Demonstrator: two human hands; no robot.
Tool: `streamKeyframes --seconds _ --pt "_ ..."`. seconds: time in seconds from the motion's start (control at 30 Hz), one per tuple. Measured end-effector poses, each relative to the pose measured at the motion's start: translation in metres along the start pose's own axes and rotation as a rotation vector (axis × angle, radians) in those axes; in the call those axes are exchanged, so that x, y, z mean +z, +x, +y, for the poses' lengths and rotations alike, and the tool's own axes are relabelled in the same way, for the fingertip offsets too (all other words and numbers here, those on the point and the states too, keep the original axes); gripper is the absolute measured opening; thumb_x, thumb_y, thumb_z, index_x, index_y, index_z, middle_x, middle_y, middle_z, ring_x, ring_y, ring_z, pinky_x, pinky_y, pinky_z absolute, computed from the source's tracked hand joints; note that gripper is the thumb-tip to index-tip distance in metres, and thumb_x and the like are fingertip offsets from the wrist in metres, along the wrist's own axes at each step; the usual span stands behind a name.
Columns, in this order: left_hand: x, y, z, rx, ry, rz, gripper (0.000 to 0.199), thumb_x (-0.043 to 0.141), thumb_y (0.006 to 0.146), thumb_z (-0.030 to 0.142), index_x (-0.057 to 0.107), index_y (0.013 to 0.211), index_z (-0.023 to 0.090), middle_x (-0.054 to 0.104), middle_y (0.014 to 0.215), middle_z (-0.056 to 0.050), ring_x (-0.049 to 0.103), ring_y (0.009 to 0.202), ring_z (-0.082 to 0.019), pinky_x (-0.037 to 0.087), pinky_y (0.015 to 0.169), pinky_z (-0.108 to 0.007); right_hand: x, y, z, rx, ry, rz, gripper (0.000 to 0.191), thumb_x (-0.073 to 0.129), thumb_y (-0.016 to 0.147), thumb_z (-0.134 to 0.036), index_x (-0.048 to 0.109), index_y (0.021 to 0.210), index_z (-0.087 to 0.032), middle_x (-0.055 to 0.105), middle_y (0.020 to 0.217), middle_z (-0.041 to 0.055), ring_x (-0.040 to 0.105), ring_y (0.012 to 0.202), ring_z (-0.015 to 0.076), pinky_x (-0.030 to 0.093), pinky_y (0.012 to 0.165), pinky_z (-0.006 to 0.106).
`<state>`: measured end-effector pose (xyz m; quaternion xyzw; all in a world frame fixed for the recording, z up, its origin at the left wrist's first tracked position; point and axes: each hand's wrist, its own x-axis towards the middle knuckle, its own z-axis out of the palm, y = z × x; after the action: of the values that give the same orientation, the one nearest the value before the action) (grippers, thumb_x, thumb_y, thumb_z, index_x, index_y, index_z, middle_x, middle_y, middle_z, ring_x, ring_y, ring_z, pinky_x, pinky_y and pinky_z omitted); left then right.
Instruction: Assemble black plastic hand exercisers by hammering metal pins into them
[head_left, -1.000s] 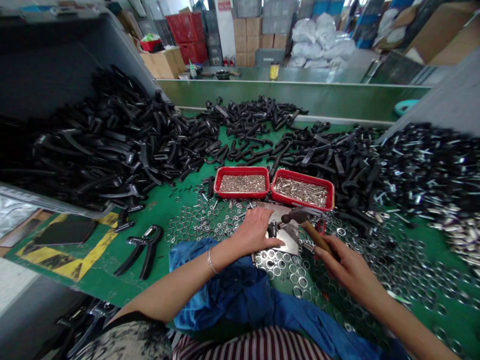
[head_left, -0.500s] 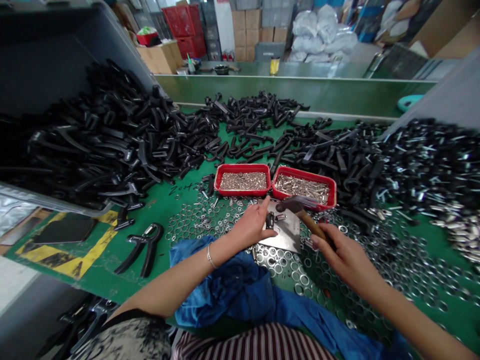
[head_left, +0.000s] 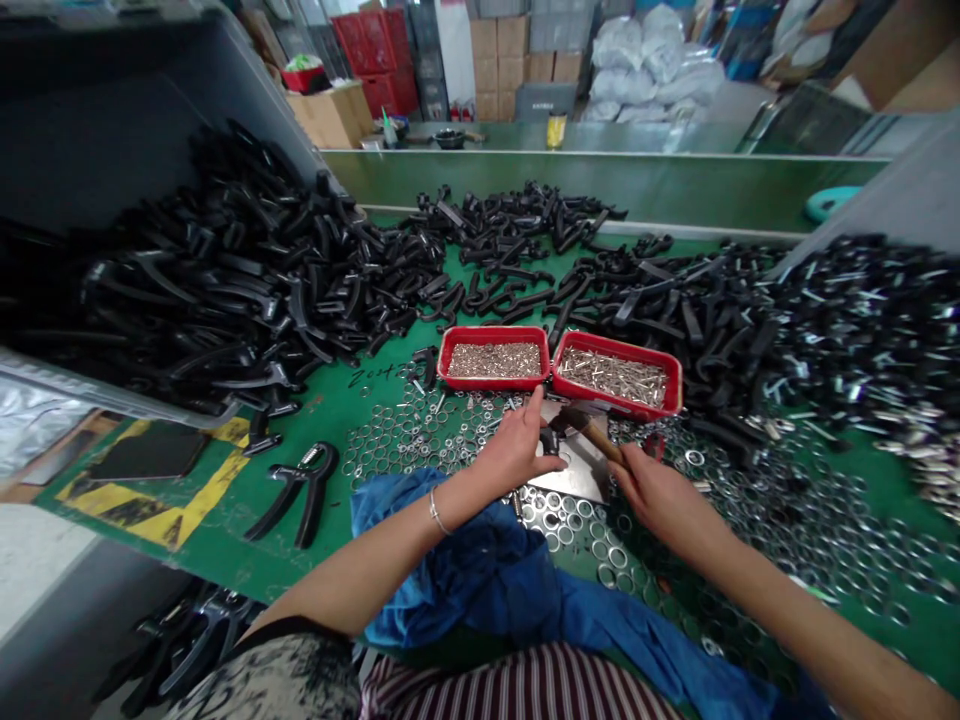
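Note:
My right hand (head_left: 656, 492) is wrapped round the wooden handle of a hammer (head_left: 600, 440). The dark hammer head sits over a flat metal plate (head_left: 581, 474), close to my left fingers. On that plate my left hand (head_left: 517, 445) grips a small black plastic handle piece (head_left: 550, 442) between thumb and forefinger; the hand and hammer partly hide it. Loose metal rings (head_left: 570, 515) surround the plate. Just behind it stand a red tray of tiny metal parts (head_left: 495, 384) and a red tray of metal pins (head_left: 619, 402).
A grey bin (head_left: 150, 392) at the left spills black handles (head_left: 337, 270) across the green table. One hand grip with a spring (head_left: 300, 490) lies front left, near a dark flat tablet-like thing (head_left: 150, 455). Blue cloth (head_left: 480, 580) covers the front edge. Black parts with pins (head_left: 877, 310) heap at the right.
The hammer has come in left and its head is lower, nearer the piece under my left hand. My left hand keeps its place on the plate. The whole view has shifted slightly.

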<state>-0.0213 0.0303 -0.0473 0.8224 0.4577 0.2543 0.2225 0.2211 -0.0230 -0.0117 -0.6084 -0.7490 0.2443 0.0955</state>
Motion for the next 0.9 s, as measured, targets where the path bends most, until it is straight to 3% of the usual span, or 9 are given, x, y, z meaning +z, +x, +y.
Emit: streamKeyframes --seconds 0.1,0.27,0.33,0.43,0.53,0.6,0.7,0.8,0.9 --pt "-0.001 -0.002 0.002 -0.013 -0.018 0.002 0.121 0.085 0.068 0.041 0.006 0.156 0.013 0.065 0.116 -0.016 0.057 0.113 -0.036 0.042 0.101 -0.054 0.009 0.003 0.015 0.014 0.148 0.002 0.031 0.034 0.1 -0.045 0.054 0.1 -0.021 0.067 0.082 0.0071 0.065 0.074 0.0239 0.049 0.067 0.036" --pt "-0.011 -0.023 0.021 -0.154 -0.175 0.152 0.1 0.077 0.075 0.05 0.022 0.153 0.018 0.064 0.115 -0.013 0.057 0.113 -0.031 0.046 0.1 -0.052 0.007 0.006 0.003 -0.16 0.147 0.398 0.045 0.05 0.094 -0.046 0.054 0.128 -0.018 0.058 0.126 0.0171 0.053 0.12 0.0323 0.038 0.104 0.051" --pt "-0.014 -0.035 0.034 -0.178 -0.235 0.21 0.096 0.075 0.077 0.053 0.023 0.152 0.021 0.062 0.119 -0.012 0.057 0.115 -0.029 0.046 0.102 -0.051 0.005 0.009 -0.013 -0.114 0.355 0.281 0.044 0.051 0.094 -0.048 0.054 0.129 -0.02 0.065 0.113 0.0124 0.061 0.106 0.0284 0.046 0.096 0.047" --pt "-0.013 -0.054 0.049 -0.099 -0.221 0.182 0.097 0.074 0.076 0.056 0.024 0.152 0.023 0.06 0.126 -0.012 0.055 0.117 -0.03 0.045 0.103 -0.052 0.006 0.014 -0.032 -0.039 0.716 -0.066 0.037 0.048 0.096 -0.051 0.056 0.117 -0.021 0.065 0.079 0.0027 0.065 0.074 0.0209 0.054 0.074 0.037" --pt "-0.018 -0.065 0.049 0.001 -0.147 0.105 0.1 0.073 0.075 0.061 0.024 0.152 0.022 0.06 0.128 -0.014 0.055 0.116 -0.031 0.045 0.102 -0.052 0.012 0.016 -0.035 -0.118 0.735 -0.087 0.027 0.05 0.096 -0.047 0.058 0.104 -0.022 0.064 0.081 0.002 0.065 0.073 0.0194 0.054 0.072 0.035" --pt "-0.034 -0.064 0.035 0.06 -0.102 0.055 0.094 0.069 0.079 0.059 0.024 0.152 0.021 0.06 0.13 -0.014 0.056 0.117 -0.03 0.046 0.102 -0.049 0.016 0.012 -0.03 -0.243 0.558 0.078 0.02 0.055 0.095 -0.041 0.059 0.105 -0.024 0.067 0.095 0.0052 0.067 0.088 0.0224 0.054 0.081 0.038" --pt "-0.079 -0.042 -0.01 0.079 0.085 0.163 0.05 0.053 0.096 0.042 0.043 0.142 0.022 0.06 0.131 -0.011 0.053 0.122 -0.026 0.042 0.105 -0.046 0.015 0.0 -0.019 -0.437 0.288 0.279 0.022 0.061 0.092 -0.033 0.06 0.113 -0.027 0.068 0.108 0.0074 0.065 0.105 0.0264 0.05 0.095 0.045" --pt "-0.128 0.004 -0.075 -0.145 0.331 0.353 0.029 0.044 0.099 0.025 0.06 0.122 0.018 0.064 0.12 -0.011 0.055 0.117 -0.024 0.041 0.105 -0.044 0.011 -0.01 -0.014 -0.497 0.177 0.351 0.026 0.062 0.091 -0.034 0.06 0.116 -0.028 0.07 0.109 0.0083 0.067 0.104 0.0283 0.054 0.093 0.046" --pt "-0.156 0.058 -0.131 -0.261 0.511 0.176 0.029 0.042 0.095 0.014 0.066 0.111 0.014 0.066 0.111 -0.012 0.057 0.108 -0.023 0.041 0.101 -0.04 0.009 -0.013 -0.017 -0.432 0.17 0.327 0.029 0.059 0.091 -0.037 0.06 0.12 -0.03 0.071 0.115 0.0078 0.069 0.105 0.0291 0.058 0.088 0.042"
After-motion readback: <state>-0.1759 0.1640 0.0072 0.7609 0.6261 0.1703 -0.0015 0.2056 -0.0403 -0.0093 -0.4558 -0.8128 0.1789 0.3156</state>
